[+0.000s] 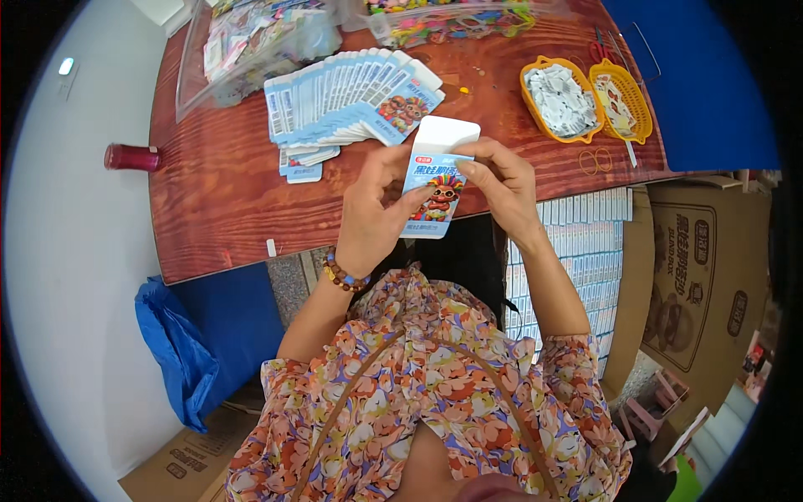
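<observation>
Both forearms are angled inward and forward, the left forearm crossed at the wrist by a beaded bracelet, the right forearm bare. A light-blue carton is grasped between the two hands, just over the near edge of the red-brown table, tilted slightly with its white flap raised. By the left hand it is pinched, the thumb being laid across the printed front; by the right hand it is gripped at the upper right corner, thumb in front, other fingers partly hidden. The step in hand is judged to be handling of the carton's flap end; whether the body is flat or squared cannot be told. For any fold there, a steady left pinch and free right fingertips would be called for. Beyond, similar cartons are fanned out, and white packets are held in a yellow basket farther right.
</observation>
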A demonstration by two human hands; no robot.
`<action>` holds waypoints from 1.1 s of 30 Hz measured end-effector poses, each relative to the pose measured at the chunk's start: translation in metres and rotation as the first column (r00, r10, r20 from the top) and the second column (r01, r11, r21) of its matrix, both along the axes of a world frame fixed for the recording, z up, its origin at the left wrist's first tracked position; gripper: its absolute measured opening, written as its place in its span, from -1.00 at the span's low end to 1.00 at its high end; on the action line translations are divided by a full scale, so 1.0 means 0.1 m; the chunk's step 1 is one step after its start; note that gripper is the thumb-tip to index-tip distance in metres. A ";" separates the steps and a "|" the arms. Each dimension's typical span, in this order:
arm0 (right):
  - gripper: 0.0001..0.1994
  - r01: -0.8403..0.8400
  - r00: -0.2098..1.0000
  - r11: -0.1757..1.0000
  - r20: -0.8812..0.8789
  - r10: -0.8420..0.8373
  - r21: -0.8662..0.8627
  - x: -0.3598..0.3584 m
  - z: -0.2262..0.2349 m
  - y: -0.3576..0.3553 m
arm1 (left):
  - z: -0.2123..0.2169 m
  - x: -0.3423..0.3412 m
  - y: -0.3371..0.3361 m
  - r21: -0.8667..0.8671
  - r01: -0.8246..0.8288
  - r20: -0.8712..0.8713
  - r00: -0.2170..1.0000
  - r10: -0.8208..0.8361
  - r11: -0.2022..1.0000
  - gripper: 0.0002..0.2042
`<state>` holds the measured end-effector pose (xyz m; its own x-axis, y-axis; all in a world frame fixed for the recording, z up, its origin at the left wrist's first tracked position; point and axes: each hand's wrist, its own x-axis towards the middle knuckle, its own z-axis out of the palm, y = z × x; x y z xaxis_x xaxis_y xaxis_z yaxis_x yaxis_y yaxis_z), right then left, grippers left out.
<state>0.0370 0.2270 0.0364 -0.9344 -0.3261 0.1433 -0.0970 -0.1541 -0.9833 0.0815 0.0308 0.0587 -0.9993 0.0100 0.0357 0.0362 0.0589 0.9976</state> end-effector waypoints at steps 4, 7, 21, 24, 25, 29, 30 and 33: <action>-0.85 -0.083 0.978 0.991 -0.183 0.101 0.101 -0.02 0.11 -0.16 | 0.03 0.19 -0.20 0.103 0.041 -0.124 0.992 -0.028 0.994 -0.58; -0.86 -0.139 0.962 0.972 -0.207 0.178 0.190 -0.01 0.19 -0.28 | 0.03 0.28 -0.42 -0.060 0.030 -0.156 0.987 -0.039 0.998 -0.53; -0.81 -0.265 0.963 0.923 0.034 0.267 0.278 0.11 0.62 -0.80 | -0.14 0.38 -0.95 0.209 0.168 -0.108 0.983 -0.148 0.963 -0.56; -0.83 -0.241 0.969 0.926 0.014 0.247 0.292 -0.02 0.64 -0.89 | -0.13 0.39 -0.99 0.155 0.162 -0.120 0.982 -0.144 0.975 -0.57; -0.83 -0.247 0.967 0.924 0.016 0.253 0.291 -0.04 0.68 -0.91 | -0.15 0.40 -1.03 0.198 0.165 -0.123 0.982 -0.142 0.966 -0.57; -0.81 -0.455 0.886 0.859 0.213 0.412 0.234 -0.10 0.73 -1.00 | -0.19 0.47 -1.15 0.211 0.146 -0.066 0.989 -0.135 0.967 -0.56; -0.80 -0.455 0.889 0.847 0.193 0.414 0.275 -0.12 0.71 -1.03 | -0.17 0.48 -1.17 0.217 0.156 -0.076 0.987 -0.142 0.964 -0.54; -0.78 -0.447 0.894 0.827 0.168 0.414 0.341 -0.12 0.69 -1.10 | -0.21 0.52 -1.20 0.231 0.119 -0.106 0.990 -0.097 0.966 -0.48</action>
<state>0.0255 0.1167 0.1054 -0.6896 -0.7114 -0.1355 -0.0200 0.2058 -0.9784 0.1336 -0.0891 0.0378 -0.9849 0.0980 0.1425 0.1223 -0.1875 0.9746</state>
